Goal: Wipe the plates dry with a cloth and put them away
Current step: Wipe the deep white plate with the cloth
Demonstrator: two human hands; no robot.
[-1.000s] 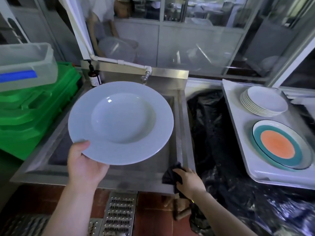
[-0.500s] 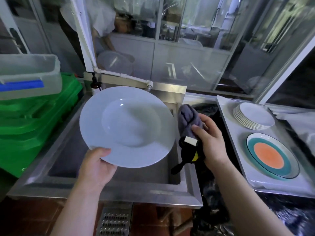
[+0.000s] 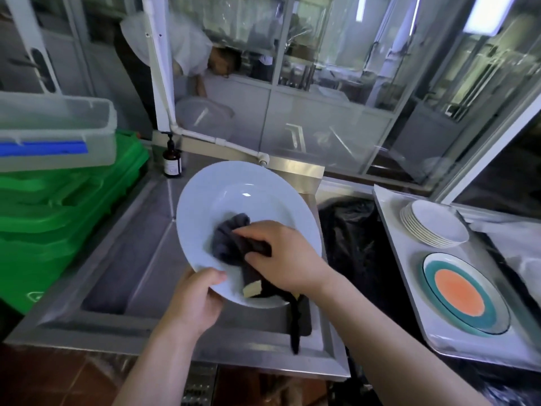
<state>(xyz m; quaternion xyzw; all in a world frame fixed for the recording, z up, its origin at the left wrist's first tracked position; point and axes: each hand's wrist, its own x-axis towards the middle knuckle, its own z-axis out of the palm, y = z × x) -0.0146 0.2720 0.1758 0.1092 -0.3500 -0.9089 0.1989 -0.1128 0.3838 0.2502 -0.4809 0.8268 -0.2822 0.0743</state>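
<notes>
A wide-rimmed white deep plate is held tilted above the steel sink. My left hand grips its near rim, thumb on top. My right hand clutches a dark grey cloth and presses it into the plate's hollow; a pale label and a dark tail of the cloth hang below the plate. On the white tray at the right sit a stack of white plates and a plate with orange and teal rings.
Green crates with a clear plastic bin on top stand left of the sink. A brown pump bottle sits at the sink's back corner. Black plastic sheeting lies between sink and tray. A person bends behind the glass partition.
My right hand lifted the cloth from the sink's front edge and brought it onto the plate's hollow. The plate shifted right and tilted more toward me.
</notes>
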